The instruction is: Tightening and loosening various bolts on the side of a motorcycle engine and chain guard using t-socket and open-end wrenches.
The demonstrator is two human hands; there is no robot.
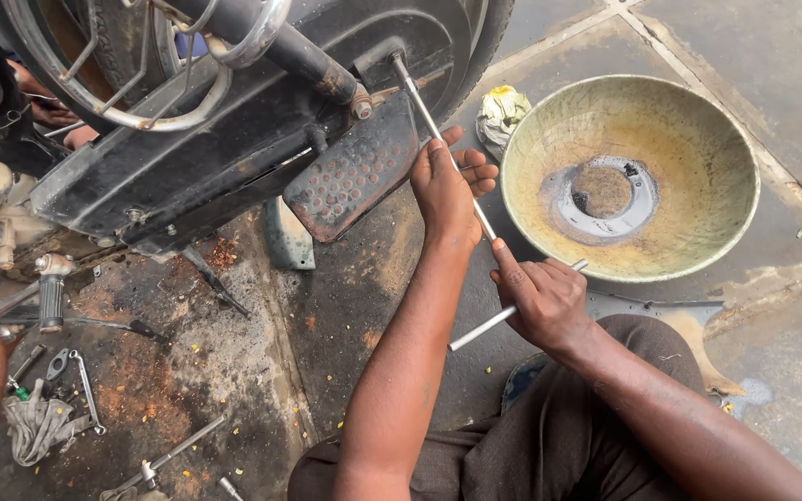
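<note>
Steel, long and slim, the T-handle socket wrench runs from the underside of the motorcycle down toward the person, its far tip seated near the footrest bracket beside the studded footrest plate. The left hand wraps the shaft about midway, fingers curled round it. The right hand grips lower down where the crossbar meets the shaft, fingers clamped on the bar, which sticks out on both sides of the fist. Just beyond the hands a wide, stained metal pan sits on the concrete floor, with a crumpled rag touching its rim. Loose spanners and a grey cloth lie on the oily floor to the left, well apart from the wrench.
</note>
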